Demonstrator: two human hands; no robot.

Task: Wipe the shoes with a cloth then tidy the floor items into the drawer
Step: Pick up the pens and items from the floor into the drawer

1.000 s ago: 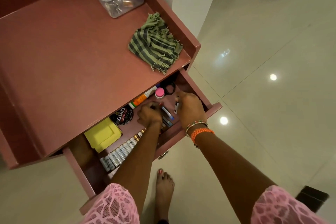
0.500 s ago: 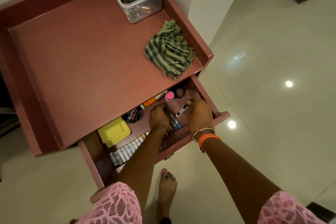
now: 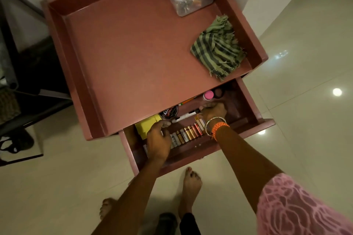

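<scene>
Inside drawer (image 3: pixel 246 101), right hand (image 3: pixel 214 111) grip pinching marker (image 3: pixel 184 117), left hand (image 3: pixel 158 139) loosely curled beside batteries (image 3: pixel 188 134)

Both hands reach into the open drawer (image 3: pixel 248 129): the right hand (image 3: pixel 213 111) pinches a marker (image 3: pixel 184 117), the left hand (image 3: pixel 158 139) hovers over the batteries (image 3: pixel 188 134), beside a yellow box (image 3: pixel 146 126).
</scene>
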